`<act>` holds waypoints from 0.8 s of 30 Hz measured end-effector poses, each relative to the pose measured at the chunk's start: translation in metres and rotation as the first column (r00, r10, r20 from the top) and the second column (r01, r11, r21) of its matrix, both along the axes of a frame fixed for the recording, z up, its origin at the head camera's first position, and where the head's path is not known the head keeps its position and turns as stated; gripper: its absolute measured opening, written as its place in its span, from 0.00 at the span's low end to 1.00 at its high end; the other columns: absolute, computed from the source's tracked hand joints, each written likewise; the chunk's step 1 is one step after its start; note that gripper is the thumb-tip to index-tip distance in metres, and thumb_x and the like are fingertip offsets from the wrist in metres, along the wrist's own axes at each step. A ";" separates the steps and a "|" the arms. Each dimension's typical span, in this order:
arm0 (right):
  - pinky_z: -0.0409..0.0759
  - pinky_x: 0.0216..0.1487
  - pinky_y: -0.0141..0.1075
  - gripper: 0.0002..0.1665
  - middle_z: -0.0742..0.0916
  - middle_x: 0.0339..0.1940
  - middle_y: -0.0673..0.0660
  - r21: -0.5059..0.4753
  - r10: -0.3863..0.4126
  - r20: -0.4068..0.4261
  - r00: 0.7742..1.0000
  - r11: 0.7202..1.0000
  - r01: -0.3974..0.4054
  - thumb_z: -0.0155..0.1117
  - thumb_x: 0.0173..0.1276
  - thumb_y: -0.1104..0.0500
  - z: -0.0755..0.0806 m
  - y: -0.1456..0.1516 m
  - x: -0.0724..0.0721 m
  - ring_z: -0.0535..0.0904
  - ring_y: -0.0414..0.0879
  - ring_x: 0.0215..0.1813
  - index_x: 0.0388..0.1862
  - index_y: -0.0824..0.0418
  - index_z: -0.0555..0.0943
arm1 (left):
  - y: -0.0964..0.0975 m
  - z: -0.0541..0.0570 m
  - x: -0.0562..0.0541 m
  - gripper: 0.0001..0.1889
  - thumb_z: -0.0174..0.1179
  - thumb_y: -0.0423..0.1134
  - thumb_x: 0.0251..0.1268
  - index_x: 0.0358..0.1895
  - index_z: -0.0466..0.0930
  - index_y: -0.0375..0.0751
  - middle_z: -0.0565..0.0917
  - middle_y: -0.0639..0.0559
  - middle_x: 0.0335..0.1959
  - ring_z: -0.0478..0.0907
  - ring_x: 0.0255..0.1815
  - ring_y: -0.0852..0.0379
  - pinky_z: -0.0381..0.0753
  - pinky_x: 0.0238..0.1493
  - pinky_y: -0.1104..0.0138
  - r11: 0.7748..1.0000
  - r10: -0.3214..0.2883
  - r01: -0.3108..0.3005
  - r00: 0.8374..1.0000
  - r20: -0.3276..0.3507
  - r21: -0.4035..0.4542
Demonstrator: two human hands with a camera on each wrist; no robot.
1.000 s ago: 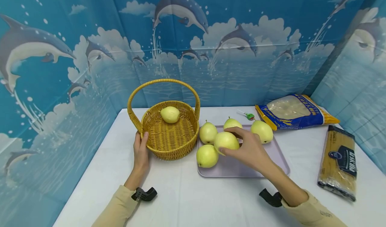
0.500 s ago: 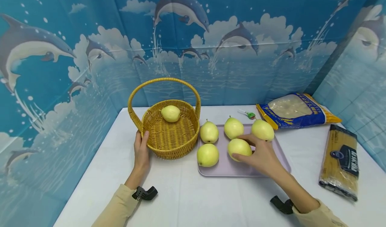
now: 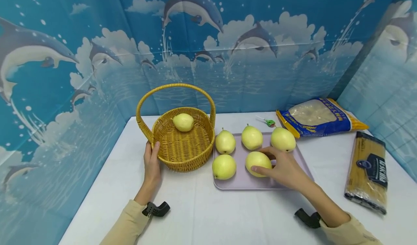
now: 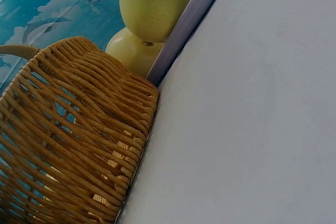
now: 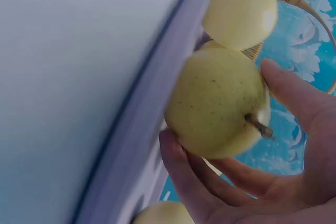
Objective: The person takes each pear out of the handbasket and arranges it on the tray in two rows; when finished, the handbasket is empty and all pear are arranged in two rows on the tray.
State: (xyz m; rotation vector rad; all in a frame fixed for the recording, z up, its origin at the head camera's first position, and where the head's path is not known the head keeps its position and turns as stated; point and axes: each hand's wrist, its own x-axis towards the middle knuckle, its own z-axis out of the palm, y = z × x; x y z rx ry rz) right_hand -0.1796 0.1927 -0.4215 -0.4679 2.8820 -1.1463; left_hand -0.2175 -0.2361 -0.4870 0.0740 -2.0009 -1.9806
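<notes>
Right hand (image 3: 283, 169) is cupping a pear (image 3: 258, 163), fingers and thumb curling round it; the pear is sitting on the lilac tray (image 3: 301, 161), front row, right of another pear (image 3: 224, 166). Three more pears are lying along the tray's back row. Left hand (image 3: 152, 164) is gripping the wicker basket (image 3: 182, 143) rim at its left side, thumb over the edge. One pear (image 3: 183, 122) is lying inside the basket. Basket is standing just left of the tray on the white worktop (image 3: 211, 216).
</notes>
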 end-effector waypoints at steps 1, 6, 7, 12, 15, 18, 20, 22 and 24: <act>0.84 0.57 0.58 0.40 0.88 0.57 0.64 0.002 0.006 0.009 1.000 1.000 -0.006 0.79 0.64 0.41 0.001 0.001 0.000 0.86 0.60 0.56 0.65 0.67 0.80 | 0.000 0.000 0.000 0.32 0.46 0.58 0.85 0.80 0.59 0.43 0.69 0.35 0.70 0.68 0.71 0.42 0.63 0.74 0.59 1.000 0.000 0.000 1.000 0.000 0.001; 0.84 0.57 0.56 0.39 0.89 0.55 0.63 0.026 0.005 0.092 0.996 1.000 -0.008 0.75 0.67 0.38 0.007 0.003 0.000 0.86 0.58 0.56 0.64 0.66 0.81 | -0.001 -0.001 0.000 0.32 0.46 0.58 0.84 0.79 0.60 0.44 0.69 0.36 0.70 0.68 0.71 0.42 0.64 0.74 0.60 1.000 -0.005 0.005 1.000 0.000 0.002; 0.84 0.57 0.55 0.40 0.89 0.55 0.63 0.034 -0.002 0.113 0.994 0.999 -0.002 0.75 0.67 0.37 0.008 0.004 0.000 0.86 0.57 0.56 0.64 0.67 0.81 | -0.001 -0.001 -0.001 0.32 0.46 0.58 0.84 0.80 0.59 0.44 0.69 0.36 0.70 0.68 0.71 0.43 0.63 0.74 0.60 1.000 -0.006 0.006 1.000 -0.001 -0.002; 0.86 0.54 0.51 0.43 0.90 0.53 0.62 0.063 -0.007 0.185 0.983 0.998 -0.004 0.73 0.69 0.36 0.011 0.008 0.000 0.87 0.52 0.52 0.64 0.70 0.80 | -0.001 -0.002 -0.002 0.33 0.46 0.58 0.85 0.80 0.59 0.42 0.69 0.35 0.70 0.68 0.71 0.41 0.63 0.75 0.58 1.000 -0.007 0.007 1.000 -0.012 -0.005; 0.87 0.51 0.49 0.43 0.89 0.53 0.63 0.056 -0.005 0.199 0.980 0.998 -0.007 0.72 0.70 0.36 0.010 0.009 0.000 0.87 0.52 0.52 0.65 0.71 0.79 | -0.001 -0.002 -0.003 0.32 0.46 0.57 0.85 0.80 0.59 0.41 0.69 0.35 0.70 0.68 0.71 0.41 0.64 0.74 0.58 1.000 -0.007 0.007 1.000 -0.011 -0.003; 0.86 0.55 0.51 0.43 0.88 0.58 0.63 0.034 0.008 0.194 0.981 0.999 -0.015 0.71 0.70 0.35 0.007 0.008 -0.002 0.85 0.56 0.57 0.67 0.68 0.79 | 0.000 -0.001 -0.002 0.32 0.46 0.57 0.85 0.80 0.59 0.42 0.69 0.35 0.70 0.68 0.71 0.41 0.65 0.74 0.59 1.000 -0.003 0.003 1.000 -0.007 -0.001; 0.84 0.60 0.54 0.43 0.86 0.62 0.64 0.005 0.024 0.196 0.980 1.000 -0.026 0.71 0.71 0.36 0.004 0.007 -0.003 0.83 0.59 0.62 0.69 0.66 0.78 | 0.000 -0.001 -0.002 0.32 0.46 0.57 0.85 0.80 0.59 0.42 0.70 0.35 0.70 0.68 0.72 0.41 0.66 0.73 0.59 1.000 0.000 0.000 1.000 -0.006 0.001; 0.79 0.66 0.59 0.42 0.85 0.65 0.64 -0.026 0.043 0.203 0.978 0.999 -0.039 0.71 0.71 0.36 0.002 0.007 -0.005 0.80 0.63 0.67 0.71 0.64 0.77 | 0.000 -0.001 -0.002 0.32 0.46 0.57 0.85 0.80 0.59 0.43 0.69 0.35 0.71 0.68 0.72 0.41 0.66 0.74 0.60 1.000 0.001 -0.001 1.000 -0.007 0.005; 0.77 0.68 0.61 0.43 0.84 0.66 0.64 -0.049 0.050 0.220 0.974 0.998 -0.040 0.72 0.70 0.37 0.001 0.006 -0.006 0.79 0.64 0.69 0.72 0.63 0.76 | -0.001 -0.002 -0.002 0.31 0.46 0.56 0.85 0.80 0.59 0.43 0.69 0.35 0.71 0.68 0.72 0.41 0.66 0.74 0.60 1.000 0.001 -0.001 1.000 -0.010 0.011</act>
